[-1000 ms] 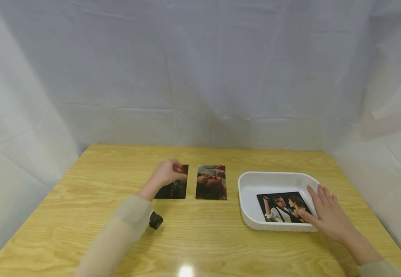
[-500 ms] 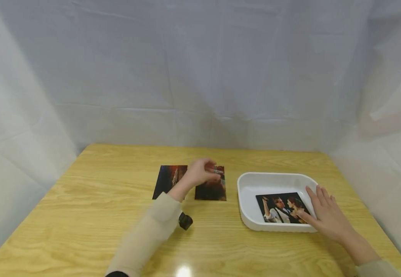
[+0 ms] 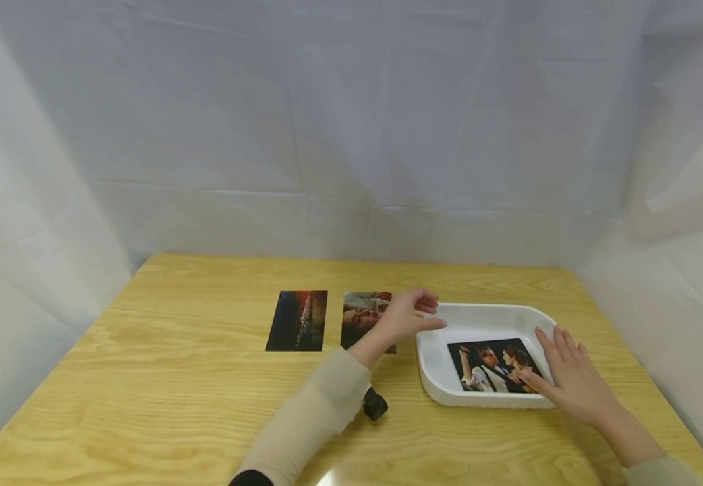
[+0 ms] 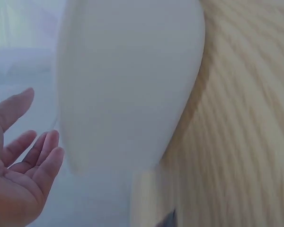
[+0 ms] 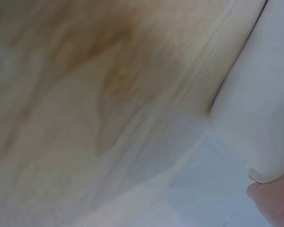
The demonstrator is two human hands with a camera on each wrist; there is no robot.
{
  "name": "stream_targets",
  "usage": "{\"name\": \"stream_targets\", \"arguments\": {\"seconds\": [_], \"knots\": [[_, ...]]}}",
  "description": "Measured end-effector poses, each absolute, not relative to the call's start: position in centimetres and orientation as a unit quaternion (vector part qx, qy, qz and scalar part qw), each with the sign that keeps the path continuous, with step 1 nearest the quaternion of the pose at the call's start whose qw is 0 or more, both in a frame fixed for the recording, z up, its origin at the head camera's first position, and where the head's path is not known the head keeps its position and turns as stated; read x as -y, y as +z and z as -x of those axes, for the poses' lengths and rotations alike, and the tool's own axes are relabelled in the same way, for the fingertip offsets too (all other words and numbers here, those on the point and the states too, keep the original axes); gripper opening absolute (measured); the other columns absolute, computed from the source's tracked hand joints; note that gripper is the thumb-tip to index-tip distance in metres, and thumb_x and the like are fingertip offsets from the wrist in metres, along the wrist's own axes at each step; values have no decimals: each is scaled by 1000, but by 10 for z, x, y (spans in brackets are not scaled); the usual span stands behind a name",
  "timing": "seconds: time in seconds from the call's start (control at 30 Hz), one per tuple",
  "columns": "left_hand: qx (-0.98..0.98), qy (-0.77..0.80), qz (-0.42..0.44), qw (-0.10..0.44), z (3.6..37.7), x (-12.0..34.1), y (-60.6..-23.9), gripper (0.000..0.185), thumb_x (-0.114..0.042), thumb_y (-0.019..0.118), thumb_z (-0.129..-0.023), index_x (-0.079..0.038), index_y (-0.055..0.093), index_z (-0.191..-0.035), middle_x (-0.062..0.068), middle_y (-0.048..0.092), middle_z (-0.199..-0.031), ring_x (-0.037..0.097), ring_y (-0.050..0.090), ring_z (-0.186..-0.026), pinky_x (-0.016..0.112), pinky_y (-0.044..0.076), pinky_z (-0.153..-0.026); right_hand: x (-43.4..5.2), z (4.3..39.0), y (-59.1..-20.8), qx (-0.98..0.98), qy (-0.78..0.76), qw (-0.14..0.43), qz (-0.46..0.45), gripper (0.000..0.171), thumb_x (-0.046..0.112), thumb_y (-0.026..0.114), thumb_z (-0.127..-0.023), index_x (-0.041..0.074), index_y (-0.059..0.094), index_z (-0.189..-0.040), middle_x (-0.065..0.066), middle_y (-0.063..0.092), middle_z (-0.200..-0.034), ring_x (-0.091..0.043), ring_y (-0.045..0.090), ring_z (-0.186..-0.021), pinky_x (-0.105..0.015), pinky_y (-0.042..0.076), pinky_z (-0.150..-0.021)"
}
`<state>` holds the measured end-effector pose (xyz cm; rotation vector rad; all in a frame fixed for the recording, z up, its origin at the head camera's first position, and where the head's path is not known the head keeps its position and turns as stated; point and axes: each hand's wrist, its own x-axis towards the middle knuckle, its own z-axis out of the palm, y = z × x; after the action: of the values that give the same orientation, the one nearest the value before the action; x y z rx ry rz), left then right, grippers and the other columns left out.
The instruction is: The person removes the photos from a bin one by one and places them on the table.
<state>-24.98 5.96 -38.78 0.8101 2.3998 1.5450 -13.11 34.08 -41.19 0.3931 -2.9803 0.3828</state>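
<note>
By white tray (image 3: 485, 399), now past mid photo (image 3: 356, 317): L hand (image 3: 405, 317), grip empty; R hand (image 3: 579, 385) unmoved, unclenched.

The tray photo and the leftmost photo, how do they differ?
The tray photo lies inside the white tray; the leftmost photo lies on the table. The tray photo shows two people; the leftmost photo shows a light streak amid blue and red. The right hand partly overlaps the tray photo; nothing covers the leftmost photo. Both look mostly dark.

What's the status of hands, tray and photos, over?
Left hand empty at tray's left rim. Right hand on its right rim. One photo inside; two on table, left arm partly hiding one.
</note>
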Motion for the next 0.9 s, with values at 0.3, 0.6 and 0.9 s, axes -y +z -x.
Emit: {"name": "stream_targets", "arguments": {"seconds": [0.3,0.6,0.9], "knots": [[-808,490,-313,96,242,-89,-394,46,-18,71,-75,0,54,-114,8,58,-104,17,55,-95,17,43,-76,-344,128,-411,982,128,63,-128,76,40,47,-89,-4,9,-139,-38,3,-136,-44,-5,-126,-58,-3,-97],[-823,440,-348,94,241,-109,-393,52,-19,72,-74,-1,51,-118,11,55,-113,13,53,-99,17,41,-80,-345,127,-412,982,123,68,-129,76,40,48,-89,-3,9,-139,-38,4,-135,-45,-4,-127,-58,-1,-97],[-890,251,-363,111,245,-130,-399,58,-28,73,-73,-3,50,-120,5,55,-115,12,51,-103,18,38,-84,-344,127,-412,982,120,71,-127,76,40,47,-89,-3,11,-139,-38,5,-136,-46,-2,-126,-59,1,-96]]}}
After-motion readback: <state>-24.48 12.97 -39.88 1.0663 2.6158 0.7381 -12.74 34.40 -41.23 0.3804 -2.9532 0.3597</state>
